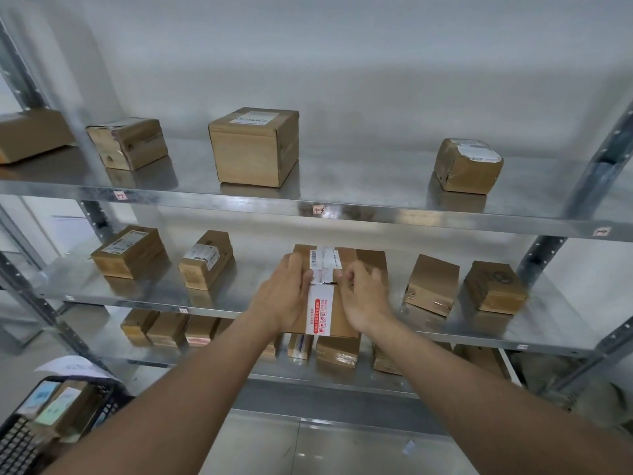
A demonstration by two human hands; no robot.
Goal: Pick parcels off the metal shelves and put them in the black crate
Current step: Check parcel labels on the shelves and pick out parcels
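Observation:
A brown cardboard parcel (339,269) with a white label and a strip of white tape with red print sits at the middle of the second metal shelf (239,299). My left hand (284,293) lies on its top left, fingers curled over the far edge. My right hand (364,296) grips its top right, fingers bent onto the box. The black crate (106,392) stands at the bottom left and holds a few parcels with pale labels.
More brown parcels stand on the top shelf (342,214), among them a large cube (253,147). Other boxes flank my hands on the middle shelf, and several fill the lower shelf (337,351). Grey uprights (544,255) frame the sides.

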